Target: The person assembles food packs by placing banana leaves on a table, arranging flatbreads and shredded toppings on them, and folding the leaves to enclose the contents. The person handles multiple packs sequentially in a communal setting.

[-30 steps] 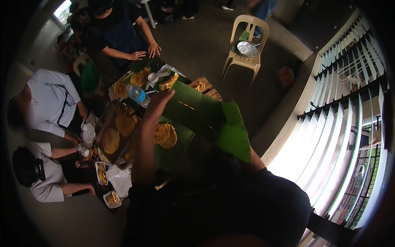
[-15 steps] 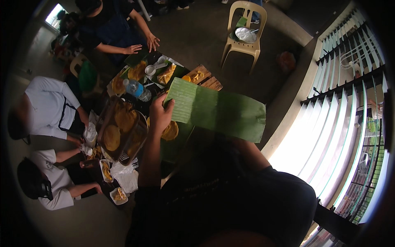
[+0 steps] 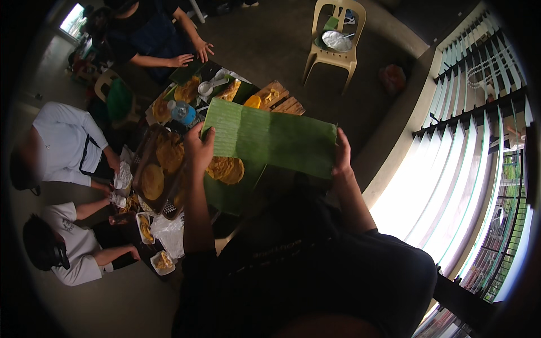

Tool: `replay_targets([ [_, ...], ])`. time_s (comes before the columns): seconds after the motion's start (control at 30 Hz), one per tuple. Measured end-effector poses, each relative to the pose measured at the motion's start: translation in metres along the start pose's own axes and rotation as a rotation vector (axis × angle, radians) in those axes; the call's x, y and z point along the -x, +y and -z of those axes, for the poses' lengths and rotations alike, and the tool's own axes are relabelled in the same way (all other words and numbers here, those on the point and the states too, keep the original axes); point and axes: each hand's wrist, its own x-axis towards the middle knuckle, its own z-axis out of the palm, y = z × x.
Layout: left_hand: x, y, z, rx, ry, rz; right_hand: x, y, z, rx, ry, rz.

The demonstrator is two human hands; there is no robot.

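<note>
A wide piece of green banana leaf [image 3: 276, 135] is stretched in the air between my hands, above the near side of the table. My left hand [image 3: 199, 145] pinches its left end, thumb on top. At the other end my right hand [image 3: 341, 152] grips the leaf's right edge. Below the leaf, close to my left hand, a flat golden-brown round cake [image 3: 226, 170] rests on another banana leaf [image 3: 225, 196]. Part of that cake is hidden by the held leaf. A water bottle with a blue label [image 3: 185, 112] stands just beyond my left hand.
A brown tray [image 3: 147, 169] with several round cakes sits at the left. Two seated people [image 3: 67, 141] work beside it; another person's hands [image 3: 191, 55] rest at the far side. Wooden boards [image 3: 276, 96] bear yellow slices. A chair [image 3: 338, 59] holds a bowl. Louvred windows [image 3: 451, 180] line the right.
The leaf has shifted left and slightly up with my left hand. My right hand, hidden behind the leaf before, now shows gripping its right edge.
</note>
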Motion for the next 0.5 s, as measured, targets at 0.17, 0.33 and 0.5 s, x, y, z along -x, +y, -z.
replay_targets([
  [0.17, 0.017, 0.025, -0.021, -0.335, 0.064, -0.106, -0.012, 0.022, 0.015, 0.548, 0.179, 0.225],
  [0.33, 0.044, 0.067, -0.062, -0.46, 0.01, -0.205, -0.032, 0.05, -0.007, 0.459, 0.233, 0.178],
  [0.5, 0.067, 0.077, -0.098, -0.574, -0.053, -0.348, -0.051, 0.068, -0.028, 0.417, 0.406, 0.156],
])
